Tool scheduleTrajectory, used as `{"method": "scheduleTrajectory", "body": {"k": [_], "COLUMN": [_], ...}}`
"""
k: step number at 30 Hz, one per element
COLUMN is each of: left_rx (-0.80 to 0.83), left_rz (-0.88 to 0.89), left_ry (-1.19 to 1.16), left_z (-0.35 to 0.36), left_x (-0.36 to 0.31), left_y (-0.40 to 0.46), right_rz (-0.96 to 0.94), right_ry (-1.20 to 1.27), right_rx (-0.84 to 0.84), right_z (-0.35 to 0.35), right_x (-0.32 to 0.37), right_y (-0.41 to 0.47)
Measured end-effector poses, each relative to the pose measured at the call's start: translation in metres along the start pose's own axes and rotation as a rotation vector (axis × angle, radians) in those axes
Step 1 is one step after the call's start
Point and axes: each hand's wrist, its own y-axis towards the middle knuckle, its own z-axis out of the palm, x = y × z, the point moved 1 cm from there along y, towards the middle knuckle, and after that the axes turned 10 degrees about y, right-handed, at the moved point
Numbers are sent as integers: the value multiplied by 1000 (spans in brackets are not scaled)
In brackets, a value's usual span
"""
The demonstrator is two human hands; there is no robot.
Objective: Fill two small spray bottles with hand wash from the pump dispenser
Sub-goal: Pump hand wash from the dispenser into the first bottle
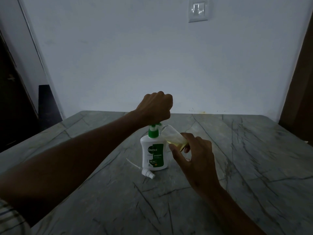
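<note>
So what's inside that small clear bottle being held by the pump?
The small clear plastic bottle, tilted in the right hand, holds pale yellow liquid pooled in its lower end. The fingers cover its base, so the exact fill level can't be seen.

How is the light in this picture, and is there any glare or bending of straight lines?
Head view: dim overall, both arms near silhouette, though the dispenser label stays readable; glare glints on the wall switch; wide-angle distortion tilts the door frames at both edges inward; the clear spray bottle in the right hand is faint against the table.
</note>
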Motion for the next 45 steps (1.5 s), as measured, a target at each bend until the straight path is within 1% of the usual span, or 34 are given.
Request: {"method": "scheduleTrajectory", "body": {"k": [6,13,20,27,32,42,45], "left_rx": [25,1,24,0,16,7,16], "left_rz": [-21,0,-41,3,-18,1,-7], "left_ry": [-13,-10,-38,-9,-44,-18,-32], "left_z": [10,-1,8,-1,6,0,7], "left_x": [-2,1,-3,-1,-1,0,0], "left_y": [-6,-1,-7,-1,-6,-1,-3], "right_rz": [-9,-17,-28,-72,-85,-119,-92], "right_ry": [-13,12,-13,-4,-15,5,2], "right_rx": [1,-3,5,5,6,-43,-11], "right_z": [-1,-3,0,1,3,0,1], "right_x": [1,3,-1,0,0,3,2], "right_y": [-1,1,-2,0,-1,1,1]}}
